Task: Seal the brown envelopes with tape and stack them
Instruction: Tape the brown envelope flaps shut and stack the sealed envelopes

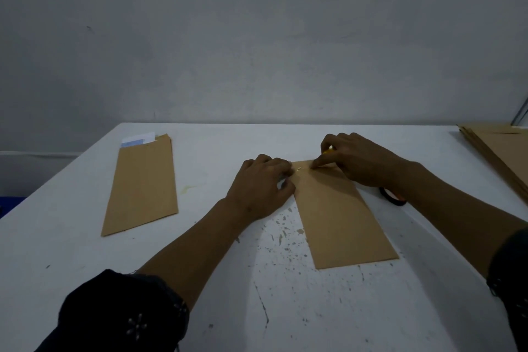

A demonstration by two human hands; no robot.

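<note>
Pressing tape across the folded flap is the step in hand, by my judgement. The brown envelope (340,217) lies lengthwise on the white table (85,251) before the person, its far end under both hands. The left hand (261,187) has its fingers curled at the envelope's far left corner, apparently pinching something small there; what it is I cannot make out. The right hand (360,160) presses fingertip and thumb down on the flap, with something yellow half hidden beneath the fingers, possibly a cutter; whether it grips that I cannot tell. To do this well, the flap should be kept flat and the tape rubbed down from one side to the other, so no crease or bubble lifts the seal.

A second envelope (143,183) lies well apart to the left, white papers (138,138) showing at its open end, evidently unsealed. A stack of envelopes (497,148) sits at the far right edge. A dark ring, probably the tape roll (391,197), lies just under the right wrist. The tabletop is scuffed and speckled; the wall (257,37) behind is bare grey, the light dim
</note>
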